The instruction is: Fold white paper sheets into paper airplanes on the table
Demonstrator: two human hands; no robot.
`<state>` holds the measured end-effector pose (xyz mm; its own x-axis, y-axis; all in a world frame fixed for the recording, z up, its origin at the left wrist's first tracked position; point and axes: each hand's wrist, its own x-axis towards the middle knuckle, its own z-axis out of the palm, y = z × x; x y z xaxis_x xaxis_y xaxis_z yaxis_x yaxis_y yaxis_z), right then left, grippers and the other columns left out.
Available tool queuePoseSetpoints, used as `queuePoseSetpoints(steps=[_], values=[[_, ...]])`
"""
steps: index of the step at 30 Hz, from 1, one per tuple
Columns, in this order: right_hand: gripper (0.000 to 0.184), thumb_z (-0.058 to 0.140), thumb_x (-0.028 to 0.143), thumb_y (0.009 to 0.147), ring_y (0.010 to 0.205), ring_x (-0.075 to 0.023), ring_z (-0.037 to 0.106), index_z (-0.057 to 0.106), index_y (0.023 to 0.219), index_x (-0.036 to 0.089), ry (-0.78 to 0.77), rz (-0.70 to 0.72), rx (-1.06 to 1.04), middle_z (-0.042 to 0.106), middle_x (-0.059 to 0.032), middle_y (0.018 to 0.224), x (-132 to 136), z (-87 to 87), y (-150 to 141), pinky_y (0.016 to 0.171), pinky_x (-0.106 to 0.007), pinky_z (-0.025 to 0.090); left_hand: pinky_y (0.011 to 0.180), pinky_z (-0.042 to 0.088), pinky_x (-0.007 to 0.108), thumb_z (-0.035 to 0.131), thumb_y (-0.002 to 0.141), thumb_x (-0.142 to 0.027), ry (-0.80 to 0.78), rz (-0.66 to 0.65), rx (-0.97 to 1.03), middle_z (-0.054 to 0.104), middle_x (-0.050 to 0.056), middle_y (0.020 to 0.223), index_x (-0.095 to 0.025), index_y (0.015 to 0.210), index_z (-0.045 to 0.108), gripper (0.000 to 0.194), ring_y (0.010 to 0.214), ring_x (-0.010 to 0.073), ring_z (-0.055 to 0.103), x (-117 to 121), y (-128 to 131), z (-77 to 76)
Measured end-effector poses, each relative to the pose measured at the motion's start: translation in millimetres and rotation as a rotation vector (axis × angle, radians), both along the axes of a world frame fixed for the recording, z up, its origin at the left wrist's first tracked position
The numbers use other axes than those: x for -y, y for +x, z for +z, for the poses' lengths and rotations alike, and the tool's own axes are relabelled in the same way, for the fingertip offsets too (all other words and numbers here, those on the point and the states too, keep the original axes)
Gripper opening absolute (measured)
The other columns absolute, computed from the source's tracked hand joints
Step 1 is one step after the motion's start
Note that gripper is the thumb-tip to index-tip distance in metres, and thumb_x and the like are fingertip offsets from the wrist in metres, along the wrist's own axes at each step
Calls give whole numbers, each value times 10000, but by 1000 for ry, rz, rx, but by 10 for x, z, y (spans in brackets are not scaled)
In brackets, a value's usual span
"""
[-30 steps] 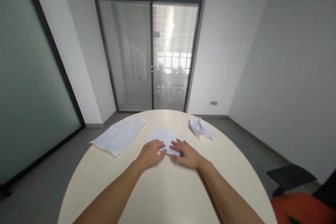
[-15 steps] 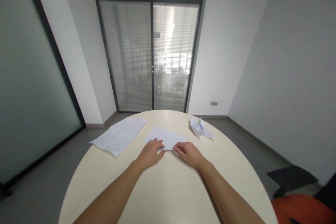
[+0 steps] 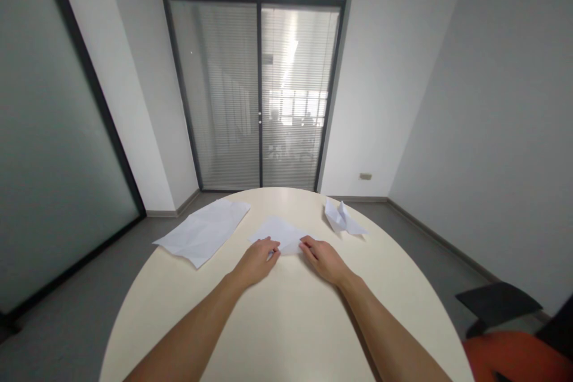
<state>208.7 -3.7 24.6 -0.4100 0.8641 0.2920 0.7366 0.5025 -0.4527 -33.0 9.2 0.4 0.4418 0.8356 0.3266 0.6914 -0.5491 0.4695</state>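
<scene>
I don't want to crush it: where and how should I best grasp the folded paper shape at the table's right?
Probably pinch the raised middle peak of the folded paper shape lightly, coming from above: it sticks up, while the right-hand wing spreads out low over the table.

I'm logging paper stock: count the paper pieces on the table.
3: a large sheet on the left, the middle piece at the left hand and right hand, a folded piece on the right. Any underneath would be hidden.

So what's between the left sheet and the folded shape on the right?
The head view shows another paper, with the left hand and right hand at its near side.
</scene>
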Motion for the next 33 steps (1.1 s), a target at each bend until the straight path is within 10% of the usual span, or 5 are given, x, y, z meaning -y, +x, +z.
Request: queuePoseSetpoints(steps=[17, 24, 33], values=[[458, 479, 279, 923, 1008, -223, 637, 483, 1378, 219, 1, -103, -13, 675, -92, 1140, -79, -145, 53, 888, -342, 478, 1003, 454, 326, 561, 907, -218, 48, -4, -8, 685, 26, 1231, -264, 1320, 578, 416, 1115, 205, 627, 14, -11, 20], [379, 507, 131, 840, 1181, -237, 555, 679, 1165, 225, 134, -13, -4, 632, -87, 1265, -98, -126, 42, 1051, -393, 423, 999, 452, 362, 507, 959, -235, 125, -40, -95, 689, 45, 1171, -275, 1101, 741, 277, 1087, 218, 612, 5, 6, 20], [435, 406, 423, 1007, 1268, -253, 541, 642, 1307, 216, 64, 264, 75, 636, -96, 1338, 34, -38, -124, 1103, -422, 387, 974, 458, 394, 517, 949, -238, 129, -85, -116, 669, 24, 1287, -271, 1167, 714, 296, 1060, 235, 588, 72, 34, 105]])
